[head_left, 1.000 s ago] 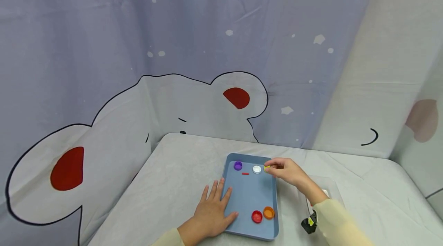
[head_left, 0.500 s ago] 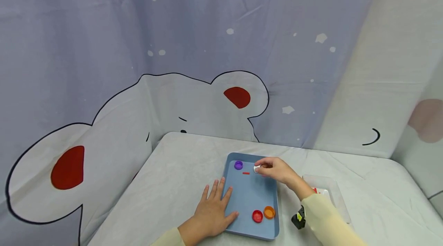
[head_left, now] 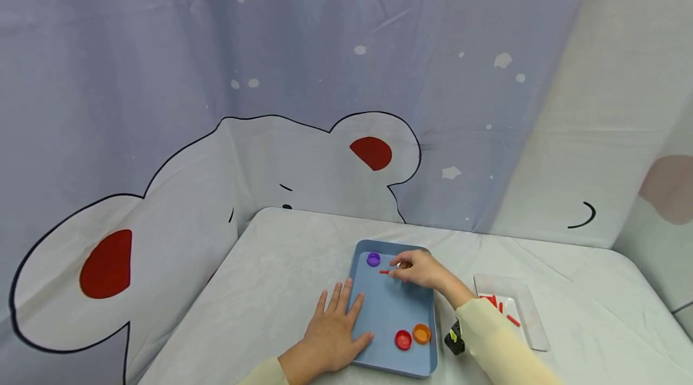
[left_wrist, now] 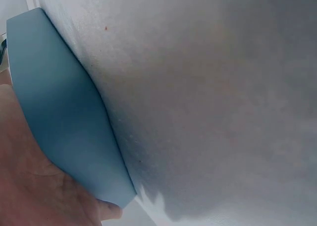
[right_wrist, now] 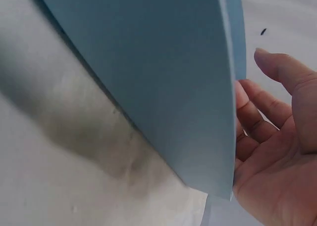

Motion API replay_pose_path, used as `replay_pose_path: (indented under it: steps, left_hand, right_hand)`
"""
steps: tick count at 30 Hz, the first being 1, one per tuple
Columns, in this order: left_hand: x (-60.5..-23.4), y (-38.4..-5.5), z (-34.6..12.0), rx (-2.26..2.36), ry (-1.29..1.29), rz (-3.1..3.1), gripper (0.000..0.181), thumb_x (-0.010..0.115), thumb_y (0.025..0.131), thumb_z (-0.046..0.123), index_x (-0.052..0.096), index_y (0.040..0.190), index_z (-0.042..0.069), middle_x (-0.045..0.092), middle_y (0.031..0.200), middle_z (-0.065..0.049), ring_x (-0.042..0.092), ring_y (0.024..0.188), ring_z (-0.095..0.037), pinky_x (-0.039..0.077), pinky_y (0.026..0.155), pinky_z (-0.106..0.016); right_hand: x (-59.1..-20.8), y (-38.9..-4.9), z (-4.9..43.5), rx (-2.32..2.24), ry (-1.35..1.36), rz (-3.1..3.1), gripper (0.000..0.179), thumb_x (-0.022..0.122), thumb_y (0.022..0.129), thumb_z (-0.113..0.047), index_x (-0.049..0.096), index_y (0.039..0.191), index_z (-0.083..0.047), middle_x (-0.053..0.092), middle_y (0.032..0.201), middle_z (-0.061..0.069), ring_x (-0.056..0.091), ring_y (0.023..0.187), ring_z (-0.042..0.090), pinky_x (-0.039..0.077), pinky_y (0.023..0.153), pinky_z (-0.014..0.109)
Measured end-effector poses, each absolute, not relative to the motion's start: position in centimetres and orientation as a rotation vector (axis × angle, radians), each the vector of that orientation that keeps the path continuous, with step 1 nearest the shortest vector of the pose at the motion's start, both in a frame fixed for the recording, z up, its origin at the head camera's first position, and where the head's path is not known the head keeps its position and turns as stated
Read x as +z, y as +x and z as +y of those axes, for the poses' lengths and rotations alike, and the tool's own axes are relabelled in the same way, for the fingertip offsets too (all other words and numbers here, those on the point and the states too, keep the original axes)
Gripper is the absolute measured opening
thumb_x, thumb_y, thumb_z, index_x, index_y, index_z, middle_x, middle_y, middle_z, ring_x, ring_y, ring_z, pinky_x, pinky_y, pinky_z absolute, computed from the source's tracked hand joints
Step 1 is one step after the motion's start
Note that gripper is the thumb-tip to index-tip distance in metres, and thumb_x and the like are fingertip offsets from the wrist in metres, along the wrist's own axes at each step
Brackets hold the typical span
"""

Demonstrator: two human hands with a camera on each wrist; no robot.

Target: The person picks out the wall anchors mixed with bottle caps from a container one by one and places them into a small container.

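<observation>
A blue tray (head_left: 392, 307) lies on the white-covered table. My left hand (head_left: 332, 334) rests with fingers spread along its left rim; in the left wrist view the palm lies against the tray's outer wall (left_wrist: 64, 102). My right hand (head_left: 421, 269) is over the tray's far right part, thumb and forefinger parted, as the right wrist view also shows. A sliver of a white round cap (head_left: 400, 265) shows between them, the rest hidden by the hand. Close to the thumb tip lies a short red stick (head_left: 384, 272). No yellow cap is visible now.
Inside the tray are a purple cap (head_left: 373, 260) at the far left, and a red cap (head_left: 403, 340) beside an orange cap (head_left: 421, 333) near the front. Right of the tray stands a clear plastic box (head_left: 533, 319) with several red sticks (head_left: 512, 320).
My right hand first pinched a yellow cap at the tray's right side, then moved left to the white cap, then a little further toward the red stick, its fingers parting. My left hand stayed still.
</observation>
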State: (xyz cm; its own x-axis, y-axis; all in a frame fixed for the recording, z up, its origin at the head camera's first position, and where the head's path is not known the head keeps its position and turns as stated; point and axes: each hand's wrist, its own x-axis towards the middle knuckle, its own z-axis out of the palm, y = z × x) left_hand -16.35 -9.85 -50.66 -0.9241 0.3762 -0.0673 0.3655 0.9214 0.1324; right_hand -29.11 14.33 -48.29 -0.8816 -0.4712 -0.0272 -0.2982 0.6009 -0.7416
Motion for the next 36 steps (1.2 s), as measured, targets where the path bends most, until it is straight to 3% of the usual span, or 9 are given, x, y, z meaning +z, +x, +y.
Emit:
replay_pose_path:
  steps: [17,36]
  left_hand:
    - [-50.6,-16.1,-10.0,0.183,0.604,2.99,0.079,0.043,0.098,0.066,0.039,0.157,0.014,0.015,0.169,-0.016,0.018,0.154,-0.037,0.016,0.12,-0.061]
    - [-50.4,-16.1,-9.9,0.165,0.587,2.99,0.079,0.043,0.098,0.068,0.038,0.158,0.016,0.015,0.169,-0.016,0.018,0.154,-0.037,0.016,0.12,-0.06]
  right_hand:
    - [-48.6,-29.2,12.4,-0.886,-0.533,2.749,0.026,0.082,0.085,-0.021,0.076,0.105,-0.006,0.069,0.081,-0.002,0.06,0.066,0.01,0.052,0.065,0.03]
    - [-48.4,-29.1,12.3,-0.792,-0.573,2.755,0.013,0.081,0.083,-0.01,0.078,0.095,-0.008,0.067,0.08,-0.001,0.055,0.071,0.012,0.05,0.066,0.029]
